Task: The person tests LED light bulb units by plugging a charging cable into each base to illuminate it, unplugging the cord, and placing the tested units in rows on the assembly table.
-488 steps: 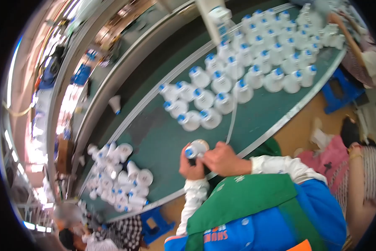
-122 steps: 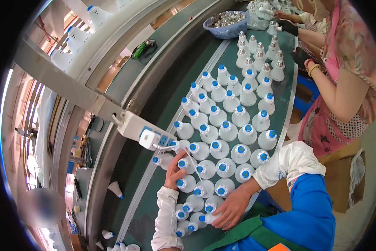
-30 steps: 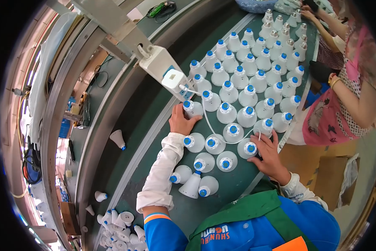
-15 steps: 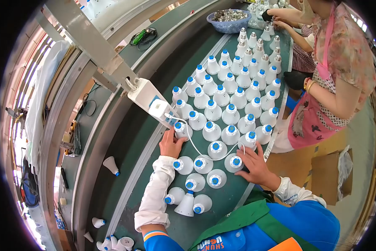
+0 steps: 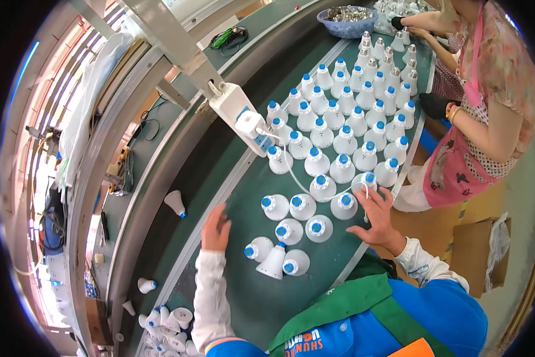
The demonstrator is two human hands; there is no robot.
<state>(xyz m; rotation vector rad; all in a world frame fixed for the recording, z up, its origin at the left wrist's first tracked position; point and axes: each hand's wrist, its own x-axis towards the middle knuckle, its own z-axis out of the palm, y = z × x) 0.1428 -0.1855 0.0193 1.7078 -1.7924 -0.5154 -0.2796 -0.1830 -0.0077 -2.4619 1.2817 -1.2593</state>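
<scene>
My left hand (image 5: 216, 231) is over the belt's left edge, fingers stretched and empty, left of the nearest bulbs. My right hand (image 5: 376, 221) has its fingers spread, with fingertips right at a white bulb housing (image 5: 363, 181) with a blue cap. Another bulb housing (image 5: 343, 206) stands just left of that hand. A thin white cable (image 5: 297, 182) runs from a charger plug (image 5: 249, 124) across the bulbs and overlaps my right fingers. Closest to me, one bulb housing (image 5: 271, 263) lies tipped between two others.
Rows of bulb housings (image 5: 333, 116) cover the green belt (image 5: 232, 303) ahead. A power strip (image 5: 239, 116) hangs from a post at left. A blue basin (image 5: 348, 27) of metal parts stands at the far end. Loose white housings (image 5: 169, 327) lie lower left. A co-worker (image 5: 487, 107) is at right.
My left hand has let go of a bulb housing and drawn back toward me. My right hand has come off the nearer bulb and spread its fingers. The view has shifted.
</scene>
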